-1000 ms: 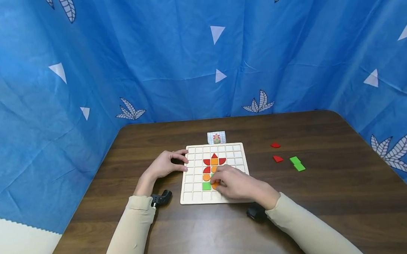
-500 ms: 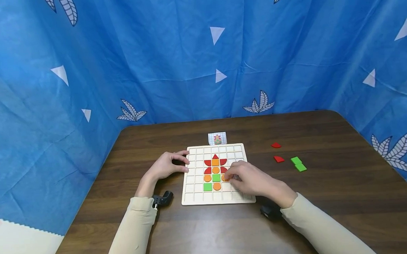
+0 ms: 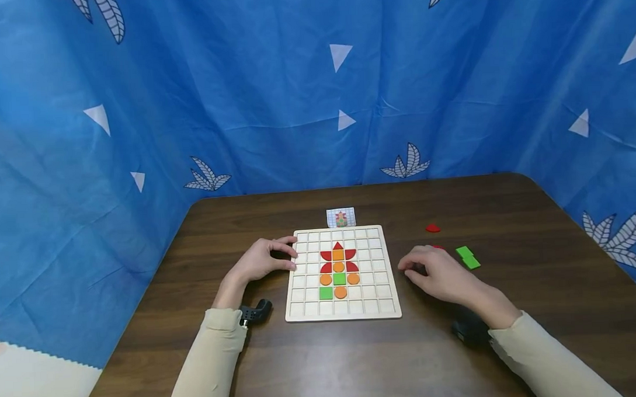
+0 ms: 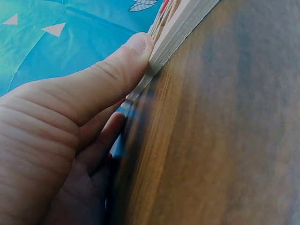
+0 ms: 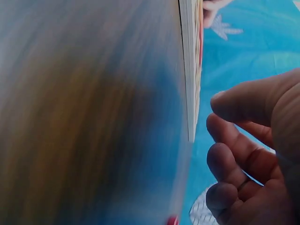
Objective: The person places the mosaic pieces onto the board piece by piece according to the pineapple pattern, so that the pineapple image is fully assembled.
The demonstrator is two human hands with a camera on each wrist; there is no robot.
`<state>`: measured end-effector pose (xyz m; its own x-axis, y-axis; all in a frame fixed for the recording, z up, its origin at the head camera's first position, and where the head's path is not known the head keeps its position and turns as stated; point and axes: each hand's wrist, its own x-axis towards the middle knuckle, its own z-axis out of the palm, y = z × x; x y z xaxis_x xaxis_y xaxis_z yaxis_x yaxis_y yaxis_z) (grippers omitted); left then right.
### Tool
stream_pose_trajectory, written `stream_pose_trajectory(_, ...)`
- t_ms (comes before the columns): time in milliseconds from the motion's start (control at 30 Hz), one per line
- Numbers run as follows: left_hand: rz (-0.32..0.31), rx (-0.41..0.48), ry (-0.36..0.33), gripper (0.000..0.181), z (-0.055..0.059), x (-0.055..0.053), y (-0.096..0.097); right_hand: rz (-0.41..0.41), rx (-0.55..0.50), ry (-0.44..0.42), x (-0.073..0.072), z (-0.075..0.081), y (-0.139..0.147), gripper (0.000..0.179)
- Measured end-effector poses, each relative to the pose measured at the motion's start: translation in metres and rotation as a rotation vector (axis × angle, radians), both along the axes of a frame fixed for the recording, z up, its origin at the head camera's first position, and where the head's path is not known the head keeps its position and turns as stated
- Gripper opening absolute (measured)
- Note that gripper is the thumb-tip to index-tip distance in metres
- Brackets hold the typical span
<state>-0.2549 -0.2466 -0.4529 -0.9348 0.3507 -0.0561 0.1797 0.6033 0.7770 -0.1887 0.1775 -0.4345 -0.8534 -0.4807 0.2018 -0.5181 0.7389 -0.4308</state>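
My left hand (image 3: 262, 260) rests its thumb and fingertips against the left edge of a pale square grid board (image 3: 374, 301). In the left wrist view the thumb (image 4: 126, 58) presses on that edge. On the board sits a figure of flat tiles: a red triangle (image 3: 338, 245), an orange square (image 3: 338, 254), red quarter-circles, several orange discs (image 3: 353, 278) and two green squares (image 3: 326, 293). My right hand (image 3: 441, 273) is over the table right of the board, fingers loosely curled, nothing visible between them. It partly covers one red quarter-circle (image 3: 438, 247).
Another red quarter-circle (image 3: 432, 228) and two touching green squares (image 3: 468, 257) lie beyond the right hand. A small printed card (image 3: 341, 217) lies at the board's far edge. A blue patterned curtain (image 3: 293, 94) surrounds the brown table (image 3: 313, 362).
My right hand left an orange disc on the board, right of the central green square, and moved right, off the board. The left hand stays at the board's edge.
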Motion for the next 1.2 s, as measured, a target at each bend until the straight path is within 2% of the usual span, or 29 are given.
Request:
stream_pose_trajectory(333,-0.001,0.003,0.011,0.021,0.0,0.0,0.001,-0.102,0.007,0.019,-0.001,0.0,0.051,0.019)
stream_pose_trajectory(567,0.008,0.008,0.002,0.021,0.0,0.0,0.002,-0.178,-0.004,-0.025,-0.001,0.002,0.077,0.027)
stream_pose_trajectory(1033,0.027,-0.005,-0.008,0.019,-0.001,0.0,0.002,-0.34,0.037,-0.162,-0.005,0.0,0.103,0.037)
stream_pose_trajectory(1200,0.02,-0.006,-0.007,0.019,-0.001,0.0,0.001,-0.368,0.049,-0.203,-0.004,0.002,0.102,0.031)
